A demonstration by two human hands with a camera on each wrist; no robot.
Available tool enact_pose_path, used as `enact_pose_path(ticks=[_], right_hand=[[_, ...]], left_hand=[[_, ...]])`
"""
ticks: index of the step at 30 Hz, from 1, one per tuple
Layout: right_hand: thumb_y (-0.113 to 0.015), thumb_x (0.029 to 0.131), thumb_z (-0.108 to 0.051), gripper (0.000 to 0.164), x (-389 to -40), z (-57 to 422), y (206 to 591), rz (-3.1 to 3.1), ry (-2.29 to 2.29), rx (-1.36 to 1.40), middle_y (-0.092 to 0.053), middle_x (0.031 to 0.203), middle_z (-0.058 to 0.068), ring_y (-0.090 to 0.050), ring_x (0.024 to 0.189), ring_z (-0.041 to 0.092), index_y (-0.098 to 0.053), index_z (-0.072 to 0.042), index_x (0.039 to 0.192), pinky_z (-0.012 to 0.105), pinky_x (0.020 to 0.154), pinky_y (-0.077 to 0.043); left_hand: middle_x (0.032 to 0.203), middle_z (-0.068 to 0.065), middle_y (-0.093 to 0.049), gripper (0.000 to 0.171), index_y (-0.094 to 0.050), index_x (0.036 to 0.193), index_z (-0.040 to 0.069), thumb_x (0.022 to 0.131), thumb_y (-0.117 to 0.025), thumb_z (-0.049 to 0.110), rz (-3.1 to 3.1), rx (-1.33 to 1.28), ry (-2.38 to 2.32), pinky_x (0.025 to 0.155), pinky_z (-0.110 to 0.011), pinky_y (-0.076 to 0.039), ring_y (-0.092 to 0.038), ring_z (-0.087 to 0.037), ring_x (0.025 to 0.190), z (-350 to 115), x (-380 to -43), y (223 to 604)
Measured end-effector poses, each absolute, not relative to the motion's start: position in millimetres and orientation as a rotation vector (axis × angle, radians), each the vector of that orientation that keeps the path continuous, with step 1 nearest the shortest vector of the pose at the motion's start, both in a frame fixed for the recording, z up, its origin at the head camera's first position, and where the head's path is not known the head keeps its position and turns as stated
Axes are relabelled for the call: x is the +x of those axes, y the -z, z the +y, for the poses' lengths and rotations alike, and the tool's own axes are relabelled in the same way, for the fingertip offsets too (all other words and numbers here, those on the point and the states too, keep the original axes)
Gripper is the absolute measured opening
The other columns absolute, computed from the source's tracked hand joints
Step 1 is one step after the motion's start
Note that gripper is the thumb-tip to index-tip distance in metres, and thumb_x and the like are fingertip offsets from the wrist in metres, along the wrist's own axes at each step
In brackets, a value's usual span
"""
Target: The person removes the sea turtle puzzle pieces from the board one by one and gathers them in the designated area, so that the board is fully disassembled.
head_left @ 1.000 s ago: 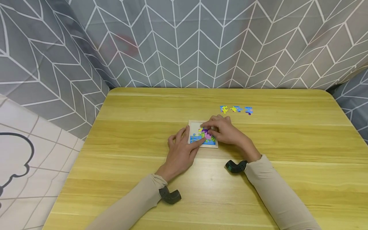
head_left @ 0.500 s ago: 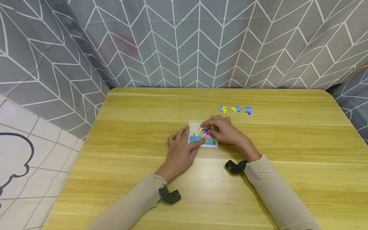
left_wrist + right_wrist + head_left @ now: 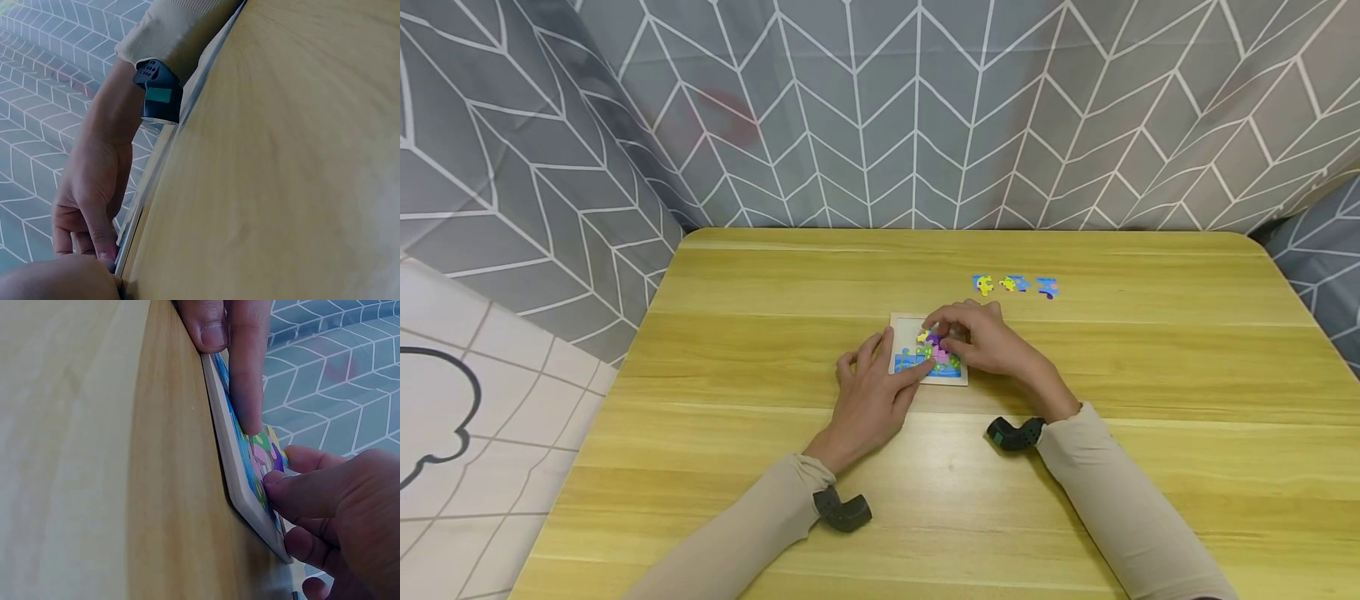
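Observation:
A small jigsaw tray [image 3: 904, 327] with a pale wooden rim lies mid-table, its lower part filled with blue, green and pink pieces. My left hand [image 3: 868, 404] lies along its left side, and the straight index finger presses the assembled pieces. Over the right half, my right hand [image 3: 994, 340] pinches a purple and yellow puzzle piece [image 3: 278, 457] between thumb and index finger, close against the other pieces. The right wrist view shows the thumb right at the picture's surface. In the left wrist view, the near left hand [image 3: 59, 279] hides most of the tray.
Three loose puzzle pieces lie in a row behind the tray: a yellow and blue piece [image 3: 984, 285], a second yellow and blue piece [image 3: 1015, 284] and a blue piece [image 3: 1047, 287]. A grey patterned curtain [image 3: 880, 117] hangs beyond the table's back edge.
Both hands stay almost in place. The purple and yellow piece shifts very slightly under the right fingers.

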State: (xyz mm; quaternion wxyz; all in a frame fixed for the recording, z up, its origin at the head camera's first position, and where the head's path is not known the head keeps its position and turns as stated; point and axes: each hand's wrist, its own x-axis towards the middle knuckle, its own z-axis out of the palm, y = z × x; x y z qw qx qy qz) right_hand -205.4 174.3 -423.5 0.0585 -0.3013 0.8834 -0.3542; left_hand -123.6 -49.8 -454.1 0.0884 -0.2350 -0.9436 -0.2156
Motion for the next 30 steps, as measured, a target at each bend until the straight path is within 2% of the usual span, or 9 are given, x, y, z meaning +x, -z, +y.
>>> enact_pose_path(ticks=[10,19,30], right_hand=[[-0.072,0.09,-0.002,0.031,-205.5,174.0,424.0,2.69,1.058,-0.953,-0.071,0.095,0.002,-0.056,0.088,0.019,-0.073,-0.013,0.118,0.041,0.081,-0.019],[-0.083,0.085,-0.014,0.04,-205.2,174.9,423.4,2.679,1.024,-0.979,-0.07,0.099,0.002,-0.058,0.094,0.02,-0.072,-0.014,0.123,0.041,0.08,-0.021],[-0.084,0.083,-0.013,0.041,-204.6,171.4,424.4,2.668,1.051,-1.001,-0.07,0.099,0.003,-0.057,0.092,0.019,-0.072,-0.012,0.122,0.04,0.08,-0.022]], left_hand=[[0.161,-0.027,-0.034,0.033,-0.065,0.136,0.04,0.106,-0.054,0.032,-2.844,-0.687,0.649,0.104,-0.056,-0.022,-0.031,-0.037,0.148,-49.9,-123.3,452.7],[0.161,-0.027,-0.034,0.032,-0.066,0.135,0.041,0.106,-0.054,0.033,-2.834,-0.683,0.662,0.104,-0.057,-0.022,-0.032,-0.037,0.148,-49.9,-122.1,452.1],[0.16,-0.028,-0.036,0.03,-0.07,0.131,0.039,0.105,-0.056,0.032,-2.802,-0.691,0.701,0.103,-0.057,-0.022,-0.034,-0.038,0.148,-50.2,-122.2,452.1]])
